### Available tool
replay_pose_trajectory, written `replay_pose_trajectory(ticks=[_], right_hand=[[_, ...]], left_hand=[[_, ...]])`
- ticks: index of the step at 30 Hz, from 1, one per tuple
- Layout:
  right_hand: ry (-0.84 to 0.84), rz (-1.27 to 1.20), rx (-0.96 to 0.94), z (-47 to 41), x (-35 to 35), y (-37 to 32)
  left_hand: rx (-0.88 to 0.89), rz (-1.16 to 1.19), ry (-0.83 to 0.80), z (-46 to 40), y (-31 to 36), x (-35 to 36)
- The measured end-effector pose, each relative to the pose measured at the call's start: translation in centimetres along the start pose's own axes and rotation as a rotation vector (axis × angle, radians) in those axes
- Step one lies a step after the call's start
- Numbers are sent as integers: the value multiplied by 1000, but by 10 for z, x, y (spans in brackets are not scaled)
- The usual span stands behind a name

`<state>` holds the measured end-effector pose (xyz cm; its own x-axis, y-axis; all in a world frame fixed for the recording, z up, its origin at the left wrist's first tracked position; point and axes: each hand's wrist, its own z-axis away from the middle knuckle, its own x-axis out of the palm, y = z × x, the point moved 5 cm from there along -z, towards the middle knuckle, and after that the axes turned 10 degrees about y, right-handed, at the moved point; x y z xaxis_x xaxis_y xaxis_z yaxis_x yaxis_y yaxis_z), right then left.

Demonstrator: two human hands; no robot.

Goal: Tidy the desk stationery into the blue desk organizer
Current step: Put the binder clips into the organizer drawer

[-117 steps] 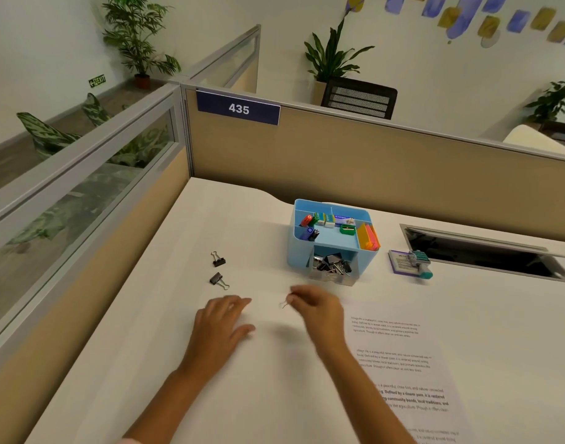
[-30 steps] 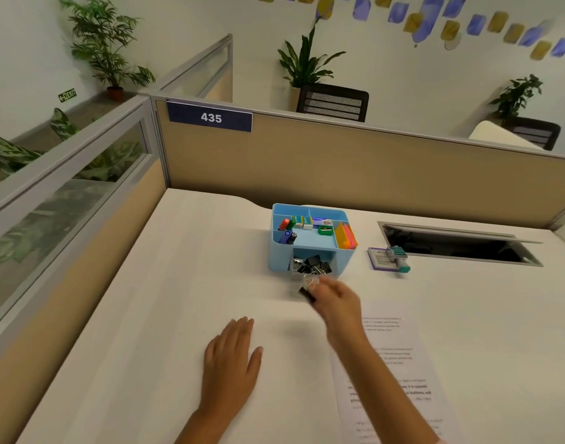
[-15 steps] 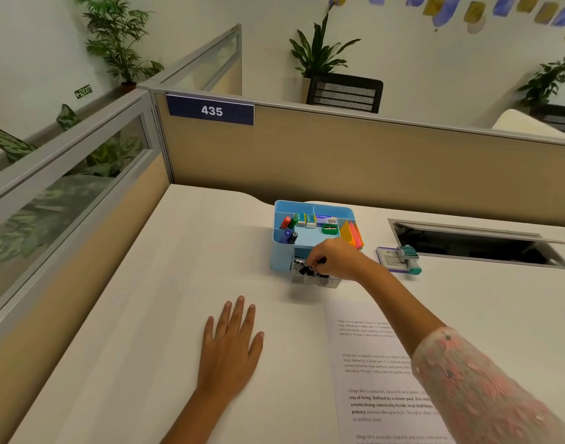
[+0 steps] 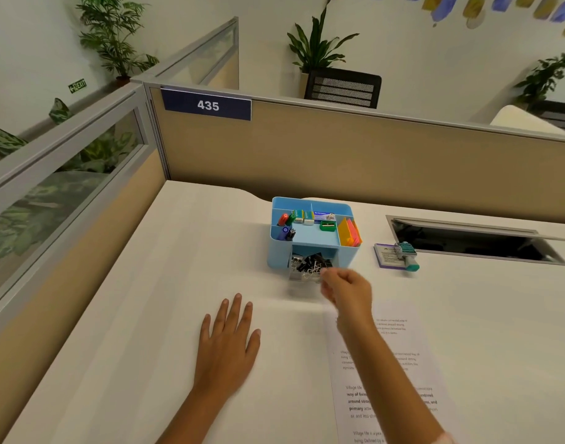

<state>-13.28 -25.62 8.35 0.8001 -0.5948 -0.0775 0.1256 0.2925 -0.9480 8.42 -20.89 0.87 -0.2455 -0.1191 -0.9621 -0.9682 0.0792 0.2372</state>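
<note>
At centre frame the right hand (image 4: 347, 288) has its grip loosely curled and seemingly empty, just below the binder clips (image 4: 311, 263) heaped in the blue desk organizer (image 4: 279, 251)'s open front drawer. A brush could spill the overfull clips onto the worktop (image 4: 146, 299). The left hand (image 4: 228, 344) lies flat, lower centre.

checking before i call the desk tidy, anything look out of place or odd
One thing: the binder clips are heaped in the blue desk organizer's front drawer, which stands pulled out, and they spill over its front edge. The stamp and its pad sit outside, right of it.
</note>
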Motion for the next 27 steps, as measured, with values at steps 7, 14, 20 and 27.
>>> replay_pose_trajectory(ticks=[7,14,20,27], right_hand=[[-92,-439,529,11,29,34],[-86,-332,462,-15,50,8],[-62,-228,435,-29,58,-8],[-59,-123,419,-27,44,-5]], left_hand=[[-2,-16,-15,0,1,-2],[-2,-27,-18,0,1,-4],[1,-16,-16,0,2,-6],[3,-12,-2,-1,2,-7]])
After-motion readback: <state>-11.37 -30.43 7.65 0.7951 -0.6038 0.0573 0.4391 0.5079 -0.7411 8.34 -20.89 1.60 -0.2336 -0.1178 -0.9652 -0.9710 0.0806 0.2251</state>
